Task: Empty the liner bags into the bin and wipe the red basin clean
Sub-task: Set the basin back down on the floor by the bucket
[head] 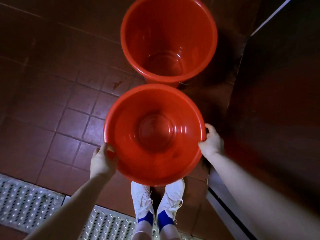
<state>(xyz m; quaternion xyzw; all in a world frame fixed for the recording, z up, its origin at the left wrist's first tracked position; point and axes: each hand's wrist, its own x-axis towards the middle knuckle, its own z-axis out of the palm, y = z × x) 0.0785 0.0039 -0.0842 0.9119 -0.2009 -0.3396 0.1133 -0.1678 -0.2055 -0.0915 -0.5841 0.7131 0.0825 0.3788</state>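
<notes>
Left hand (103, 161), right hand (212, 142): curled grips on red basin (154, 108) rim

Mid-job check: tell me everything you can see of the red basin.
The red basin is round, glossy plastic by its look, with a rolled rim and stepped rings round a small flat bottom. Nothing shows inside it. It faces up, held over the tiled floor: the left hand grips its near-left rim, the right hand its right rim. A taller red bin stands just beyond.

Open tiled floor (52, 101) to my left; dark panel (277, 92) close beside my right hand (212, 142), red bin (138, 40) blocks just past the basin (124, 122).
</notes>
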